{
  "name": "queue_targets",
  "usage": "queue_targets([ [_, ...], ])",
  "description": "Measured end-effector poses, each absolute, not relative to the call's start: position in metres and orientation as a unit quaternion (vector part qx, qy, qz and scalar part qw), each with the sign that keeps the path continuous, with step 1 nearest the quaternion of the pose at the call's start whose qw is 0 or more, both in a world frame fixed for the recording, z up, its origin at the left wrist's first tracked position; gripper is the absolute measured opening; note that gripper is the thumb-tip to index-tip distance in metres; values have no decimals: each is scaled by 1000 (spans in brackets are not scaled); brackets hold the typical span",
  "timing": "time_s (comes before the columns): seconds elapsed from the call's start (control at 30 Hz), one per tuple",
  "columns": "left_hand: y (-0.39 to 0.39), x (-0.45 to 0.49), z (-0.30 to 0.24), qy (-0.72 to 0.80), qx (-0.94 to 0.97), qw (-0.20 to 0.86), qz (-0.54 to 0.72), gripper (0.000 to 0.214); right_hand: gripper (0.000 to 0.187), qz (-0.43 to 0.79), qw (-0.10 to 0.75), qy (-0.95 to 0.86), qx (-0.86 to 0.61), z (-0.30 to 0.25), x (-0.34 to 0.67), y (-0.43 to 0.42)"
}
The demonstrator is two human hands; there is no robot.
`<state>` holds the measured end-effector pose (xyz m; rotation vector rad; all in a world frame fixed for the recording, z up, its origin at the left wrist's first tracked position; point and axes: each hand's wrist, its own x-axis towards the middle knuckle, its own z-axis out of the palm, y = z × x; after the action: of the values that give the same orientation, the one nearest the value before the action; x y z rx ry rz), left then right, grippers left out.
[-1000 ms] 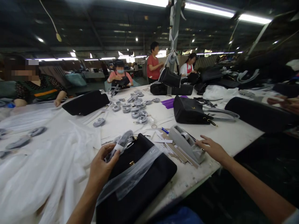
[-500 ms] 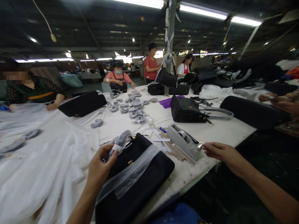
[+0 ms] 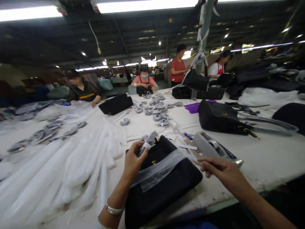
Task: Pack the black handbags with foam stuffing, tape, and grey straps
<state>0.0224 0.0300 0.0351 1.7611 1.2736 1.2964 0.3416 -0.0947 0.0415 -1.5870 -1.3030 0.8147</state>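
Note:
My left hand (image 3: 135,160) grips a coiled strap (image 3: 150,139) in grey wrapping with a white band around it, above the upper edge of a black handbag (image 3: 166,187). The handbag lies on the table in front of me, with a strip of clear plastic (image 3: 158,171) across it and a small gold clasp (image 3: 153,162). My right hand (image 3: 218,170) is closed in a pinch right of the handbag, in front of a grey tape dispenser (image 3: 207,143). A small piece of tape seems to be between its fingertips, hardly visible.
White plastic bags (image 3: 71,165) cover the table's left side. Several wrapped straps (image 3: 159,111) lie in the middle. Another black handbag (image 3: 216,114) stands behind the dispenser, near purple sheets (image 3: 192,107). A blue pen (image 3: 188,136) and paper strips lie beside the dispenser. Co-workers sit and stand across the table.
My right hand has left the dispenser's cutting edge and moved left toward the handbag. The left hand still holds the strap. The whole view has shifted left.

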Motion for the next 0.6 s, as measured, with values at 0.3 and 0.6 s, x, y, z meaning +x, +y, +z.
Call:
queue_targets([
  [0.3,23,28,34,448,668,290,519,23,80,460,506,-585,-436,64,201,-1],
  [0.6,21,18,44,424,635,379,523,27,96,443,449,-575,-521,41,194,22],
])
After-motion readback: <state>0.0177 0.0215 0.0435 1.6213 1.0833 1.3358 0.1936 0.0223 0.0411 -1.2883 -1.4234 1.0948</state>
